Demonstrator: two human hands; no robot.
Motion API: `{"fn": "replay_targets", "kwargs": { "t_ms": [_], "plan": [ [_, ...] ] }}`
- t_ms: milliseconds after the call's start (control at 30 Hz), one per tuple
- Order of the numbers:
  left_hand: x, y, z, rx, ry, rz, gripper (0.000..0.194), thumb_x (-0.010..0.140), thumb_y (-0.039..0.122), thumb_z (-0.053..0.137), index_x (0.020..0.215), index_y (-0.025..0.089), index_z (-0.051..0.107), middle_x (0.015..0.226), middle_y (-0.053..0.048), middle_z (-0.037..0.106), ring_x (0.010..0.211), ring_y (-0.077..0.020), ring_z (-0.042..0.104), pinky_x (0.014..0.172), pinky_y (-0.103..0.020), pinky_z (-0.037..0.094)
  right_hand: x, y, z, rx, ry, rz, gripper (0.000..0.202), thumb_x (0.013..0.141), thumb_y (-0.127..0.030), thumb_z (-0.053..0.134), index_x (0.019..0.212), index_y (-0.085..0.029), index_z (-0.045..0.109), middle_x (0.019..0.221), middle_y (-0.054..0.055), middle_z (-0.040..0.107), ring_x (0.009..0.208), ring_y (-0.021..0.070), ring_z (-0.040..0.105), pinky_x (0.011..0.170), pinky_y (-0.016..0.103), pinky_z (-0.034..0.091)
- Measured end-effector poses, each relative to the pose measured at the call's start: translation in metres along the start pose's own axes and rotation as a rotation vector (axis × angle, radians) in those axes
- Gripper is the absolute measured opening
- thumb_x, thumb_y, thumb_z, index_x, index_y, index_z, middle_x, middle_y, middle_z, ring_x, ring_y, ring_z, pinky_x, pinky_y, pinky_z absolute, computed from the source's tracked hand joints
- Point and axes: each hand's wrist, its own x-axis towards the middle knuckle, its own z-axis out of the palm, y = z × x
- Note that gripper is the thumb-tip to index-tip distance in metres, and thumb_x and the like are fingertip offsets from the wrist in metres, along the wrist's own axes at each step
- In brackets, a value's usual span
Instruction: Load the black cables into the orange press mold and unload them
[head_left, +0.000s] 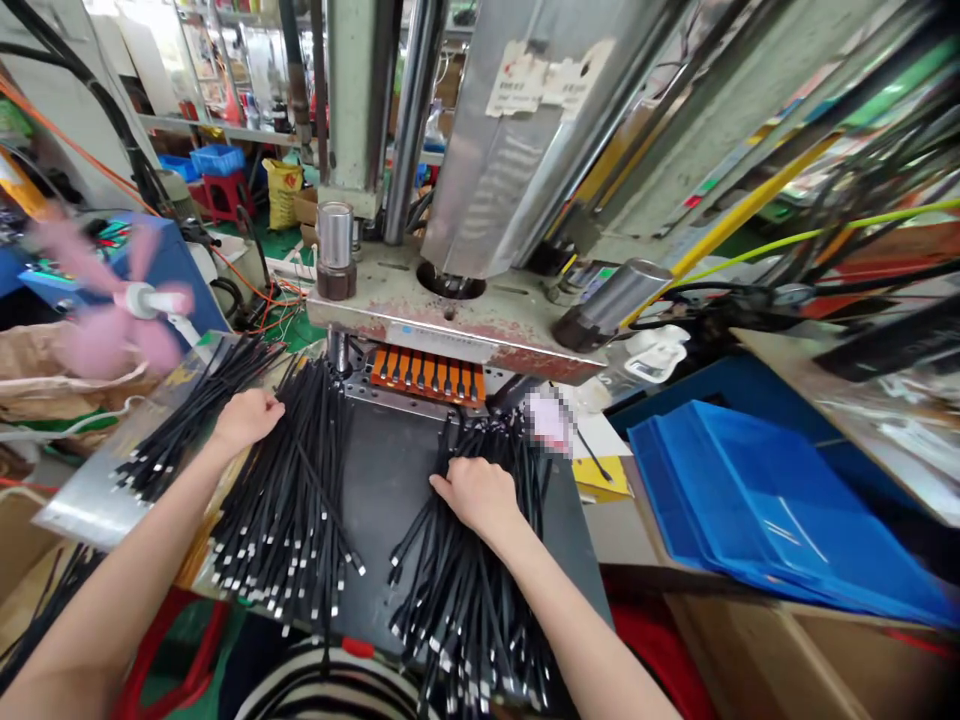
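In front of the orange fixture (427, 373), cables (465, 580) are pressed flat under the right hand (480, 492), while the left hand (246, 418), fingers curled, grips the left bundle (285, 500).

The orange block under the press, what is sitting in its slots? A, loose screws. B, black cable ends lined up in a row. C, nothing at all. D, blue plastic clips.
B: the orange block shows a row of black cable ends seated side by side in its slots, just under the press plate.
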Motion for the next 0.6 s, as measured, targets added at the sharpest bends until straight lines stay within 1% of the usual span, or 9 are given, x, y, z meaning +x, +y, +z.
{"fn": "replay_targets", "kwargs": {
  "t_ms": [100,167,233,300,367,433,467,533,600],
  "plan": [
    [-0.002,-0.001,0.001,-0.046,-0.001,-0.012,0.054,0.086,0.058,0.035,0.084,0.019,0.071,0.085,-0.013,0.072,0.088,-0.0303,0.067,0.071,-0.032,0.045,0.001,0.008,0.003,-0.058,-0.022,0.017,0.025,0.084,-0.032,0.059,0.065,-0.017,0.066,0.075,0.016,0.069,0.075,0.0303,0.068,0.066,0.037,0.046],
    [-0.002,0.001,0.002,-0.075,0.011,-0.024,0.055,0.083,0.063,0.040,0.082,0.018,0.071,0.082,-0.013,0.071,0.085,-0.0305,0.067,0.070,-0.032,0.045,0.001,0.017,0.004,0.084,0.010,0.011,0.027,0.083,-0.033,0.058,0.060,-0.019,0.061,0.067,0.010,0.067,0.069,0.0263,0.066,0.064,0.034,0.044],
    [-0.001,0.002,0.004,-0.155,0.028,-0.032,0.044,0.080,0.057,0.049,0.077,0.018,0.070,0.079,-0.012,0.070,0.082,-0.0284,0.067,0.070,-0.031,0.044,-0.002,0.024,0.004,0.350,0.065,-0.001,0.031,0.081,-0.037,0.057,0.055,-0.021,0.054,0.058,0.006,0.062,0.060,0.0216,0.061,0.059,0.031,0.042],
    [0.000,0.001,0.006,-0.256,0.049,-0.035,0.035,0.080,0.047,0.052,0.073,0.017,0.067,0.076,-0.010,0.069,0.078,-0.0250,0.066,0.069,-0.030,0.044,-0.007,0.029,0.001,0.728,0.120,0.013,0.034,0.079,-0.044,0.058,0.055,-0.021,0.047,0.054,0.003,0.059,0.050,0.0164,0.054,0.053,0.027,0.040],
    [-0.003,0.001,0.004,-0.336,0.074,-0.012,0.031,0.083,0.042,0.048,0.073,0.017,0.062,0.076,-0.007,0.068,0.075,-0.0204,0.064,0.069,-0.028,0.045,-0.016,0.027,-0.006,1.099,0.138,0.048,0.031,0.075,-0.047,0.062,0.064,-0.021,0.049,0.054,0.000,0.057,0.043,0.0118,0.047,0.046,0.023,0.035],
    [-0.012,0.007,-0.003,-0.497,0.134,0.100,0.027,0.086,0.040,0.045,0.076,0.017,0.056,0.076,-0.005,0.067,0.072,-0.0160,0.062,0.069,-0.025,0.046,-0.029,0.020,-0.020,1.306,0.075,0.028,0.031,0.073,-0.046,0.067,0.085,-0.020,0.056,0.056,-0.003,0.057,0.040,0.0098,0.043,0.042,0.021,0.032],
    [-0.019,0.013,-0.010,-0.615,0.154,0.193,0.026,0.087,0.040,0.046,0.077,0.017,0.053,0.075,-0.004,0.066,0.070,-0.0142,0.061,0.068,-0.024,0.047,-0.036,0.015,-0.028,1.320,0.010,-0.022,0.035,0.075,-0.046,0.068,0.095,-0.020,0.057,0.057,-0.003,0.058,0.040,0.0096,0.043,0.041,0.021,0.033],
    [-0.039,0.033,-0.029,-0.851,0.140,0.410,0.025,0.087,0.041,0.051,0.078,0.018,0.048,0.072,-0.001,0.062,0.064,-0.0115,0.057,0.063,-0.022,0.046,-0.049,0.001,-0.044,1.215,-0.118,-0.179,0.036,0.083,-0.047,0.062,0.104,-0.018,0.060,0.059,-0.002,0.059,0.042,0.0101,0.046,0.042,0.021,0.036],
    [-0.064,0.058,-0.053,-0.977,0.058,0.575,0.025,0.087,0.040,0.055,0.079,0.017,0.048,0.072,0.000,0.060,0.060,-0.0096,0.054,0.058,-0.021,0.045,-0.059,-0.015,-0.056,1.044,-0.146,-0.350,0.030,0.091,-0.044,0.053,0.100,-0.018,0.064,0.061,0.000,0.061,0.046,0.0103,0.050,0.044,0.020,0.039]
  ]
}}
